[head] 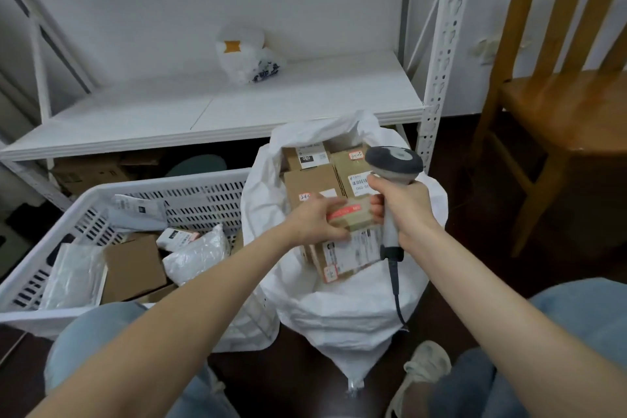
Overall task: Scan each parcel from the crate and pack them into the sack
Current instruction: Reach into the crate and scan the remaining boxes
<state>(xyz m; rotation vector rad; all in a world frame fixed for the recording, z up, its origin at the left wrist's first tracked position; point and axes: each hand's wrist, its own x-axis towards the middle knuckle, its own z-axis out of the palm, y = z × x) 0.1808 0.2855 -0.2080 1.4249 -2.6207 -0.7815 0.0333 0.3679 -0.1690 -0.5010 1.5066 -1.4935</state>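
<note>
Over the open sack, the left hand clamps a small parcel while the right hand is closed around the scanner beside the crate.

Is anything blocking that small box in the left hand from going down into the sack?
Nothing visible blocks it. The left hand holds the small box right over the open sack, whose mouth gapes wide. Boxes already packed fill it high, so it will land on top of them. The right hand holds the scanner alongside.

L hand closed w/ grip, arm extended; R hand fisted, wrist upright.
</note>
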